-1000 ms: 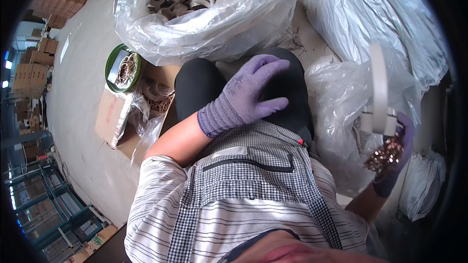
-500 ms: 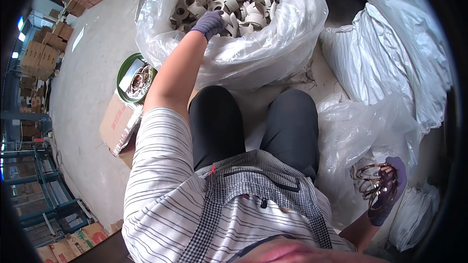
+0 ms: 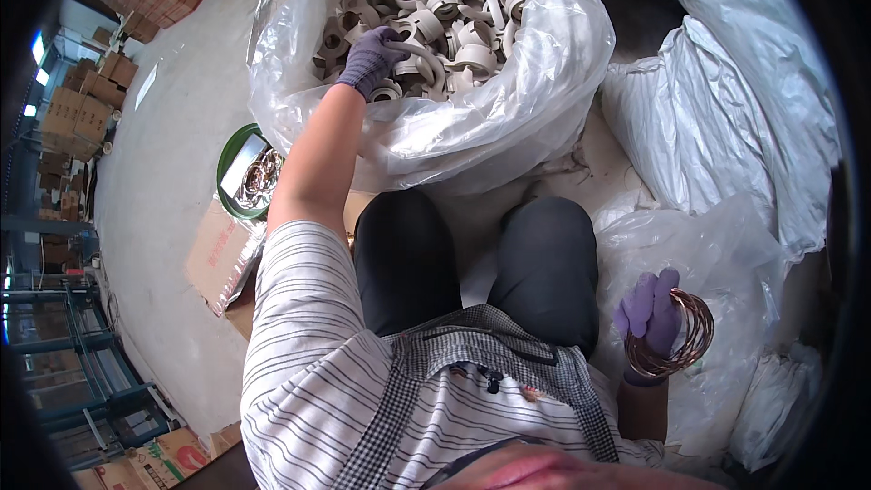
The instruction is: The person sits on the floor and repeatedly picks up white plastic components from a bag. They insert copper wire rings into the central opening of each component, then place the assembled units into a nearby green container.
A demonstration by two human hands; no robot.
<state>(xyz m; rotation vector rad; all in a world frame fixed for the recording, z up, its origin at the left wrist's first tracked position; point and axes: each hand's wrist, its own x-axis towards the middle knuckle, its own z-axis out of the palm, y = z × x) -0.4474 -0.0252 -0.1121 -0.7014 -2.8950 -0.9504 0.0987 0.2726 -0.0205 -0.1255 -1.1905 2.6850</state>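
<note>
Head view: two gloved hands, one bag of spools

Big clear bag (image 3: 508, 118) fills the space just past the knees, rim gaping open. Beside it lies bare pale floor (image 3: 163, 218) with a green tub (image 3: 238, 177). Inside the bag, left hand (image 3: 370, 59) curls around a white spool (image 3: 413, 50). Nearer than the bag, right hand (image 3: 649, 313) grips copper rings (image 3: 685, 340).

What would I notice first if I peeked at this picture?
The huge clear plastic bag at the top, stuffed with pale curly rings, and the left hand in a purple glove digging into them. Down at the lower right, the right hand, gloved too, holds a shiny coil of copper wire. A green-rimmed bowl sits on the floor to the left.
</note>
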